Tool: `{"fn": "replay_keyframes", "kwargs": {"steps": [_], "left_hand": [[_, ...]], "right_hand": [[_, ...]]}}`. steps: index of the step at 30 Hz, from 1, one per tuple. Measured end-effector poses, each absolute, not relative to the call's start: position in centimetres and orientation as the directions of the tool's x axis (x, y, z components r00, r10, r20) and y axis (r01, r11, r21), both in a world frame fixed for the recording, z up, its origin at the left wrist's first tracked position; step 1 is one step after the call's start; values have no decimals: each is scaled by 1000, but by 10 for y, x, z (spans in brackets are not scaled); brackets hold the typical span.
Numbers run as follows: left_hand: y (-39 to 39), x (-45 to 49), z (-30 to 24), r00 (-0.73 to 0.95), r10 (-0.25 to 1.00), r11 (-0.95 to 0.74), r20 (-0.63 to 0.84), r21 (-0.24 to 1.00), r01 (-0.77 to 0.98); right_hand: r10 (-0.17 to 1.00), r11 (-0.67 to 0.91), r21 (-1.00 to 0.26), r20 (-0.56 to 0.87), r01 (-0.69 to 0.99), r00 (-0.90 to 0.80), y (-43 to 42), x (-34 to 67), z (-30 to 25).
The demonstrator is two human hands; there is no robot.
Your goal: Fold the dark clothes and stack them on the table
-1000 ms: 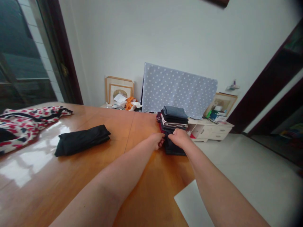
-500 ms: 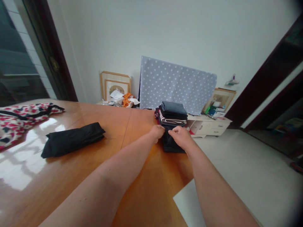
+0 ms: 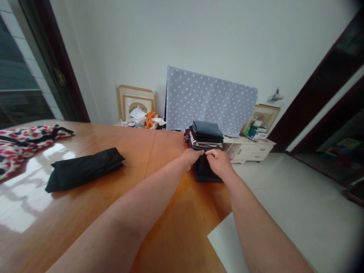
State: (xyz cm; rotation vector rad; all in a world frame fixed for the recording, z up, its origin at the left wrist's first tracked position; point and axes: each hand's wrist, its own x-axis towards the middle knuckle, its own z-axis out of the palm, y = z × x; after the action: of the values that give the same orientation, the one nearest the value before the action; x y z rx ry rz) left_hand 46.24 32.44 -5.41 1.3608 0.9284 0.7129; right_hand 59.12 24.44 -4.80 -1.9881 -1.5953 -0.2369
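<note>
My left hand (image 3: 192, 157) and my right hand (image 3: 218, 162) meet over a black folded garment (image 3: 205, 175) near the table's right edge. The fingers of both are closed in a pinch on its dark cloth, with the fingertips almost touching. Just beyond them rises a stack of folded clothes, with a grey-blue folded piece (image 3: 207, 128) on top and striped cloth (image 3: 204, 144) lower down. My hands partly cover the black garment, so its upper part is hidden.
Another black folded garment (image 3: 85, 169) lies at left on the wooden table (image 3: 170, 223), with red-and-white patterned cloth (image 3: 22, 144) farther left. A white sheet (image 3: 227, 242) sits at the near right edge. Behind stand a polka-dot cover (image 3: 210, 100) and a low white cabinet (image 3: 250, 151).
My hands have come closer together over the black garment, the left one moving right. The whole view has shifted slightly.
</note>
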Motion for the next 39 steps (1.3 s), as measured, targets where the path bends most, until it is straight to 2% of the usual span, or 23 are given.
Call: {"fn": "replay_keyframes", "kwargs": {"steps": [3, 9, 13, 14, 16, 18, 19, 21, 23, 25, 28, 34, 37, 39], "left_hand": [[324, 467, -52, 419, 893, 120, -164, 984, 129], [328, 471, -61, 366, 911, 124, -193, 971, 205], [330, 464, -61, 330, 941, -6, -79, 969, 247], [330, 461, -58, 313, 950, -68, -14, 966, 251], [326, 456, -52, 326, 920, -312, 217, 908, 279], [318, 452, -49, 458, 756, -629, 468, 713, 311], [314, 451, -49, 549, 646, -748, 530, 582, 318], [307, 448, -52, 702, 515, -849, 491, 403, 341], [303, 444, -60, 770, 517, -848, 374, 347, 400], [304, 440, -67, 783, 557, -817, 278, 353, 456], [308, 436, -74, 781, 588, -784, 208, 382, 489], [310, 438, -76, 773, 598, -780, 212, 377, 500], [308, 440, -73, 763, 606, -778, 224, 369, 509], [308, 440, -70, 755, 610, -776, 240, 375, 507]], "right_hand": [[756, -216, -298, 552, 930, 353, 243, 600, -52], [897, -115, -203, 399, 972, 190, 245, 613, -73], [920, -122, -197, 346, 973, 185, 246, 616, -76], [922, -129, -194, 338, 973, 190, 246, 615, -75], [922, -142, -195, 330, 970, 201, 244, 612, -72], [922, -141, -213, 327, 967, 206, 241, 608, -68], [923, -137, -226, 325, 964, 207, 240, 606, -67], [929, -125, -250, 311, 960, 202, 240, 607, -66], [936, -109, -274, 294, 955, 191, 241, 613, -68], [935, -97, -301, 298, 949, 191, 242, 622, -72], [918, -93, -362, 330, 928, 221, 242, 637, -81], [880, -94, -478, 370, 874, 297, 237, 646, -89], [808, -243, -542, 346, 804, 477, 230, 654, -81], [679, -343, -605, 369, 719, 635, 222, 663, -74]]}}
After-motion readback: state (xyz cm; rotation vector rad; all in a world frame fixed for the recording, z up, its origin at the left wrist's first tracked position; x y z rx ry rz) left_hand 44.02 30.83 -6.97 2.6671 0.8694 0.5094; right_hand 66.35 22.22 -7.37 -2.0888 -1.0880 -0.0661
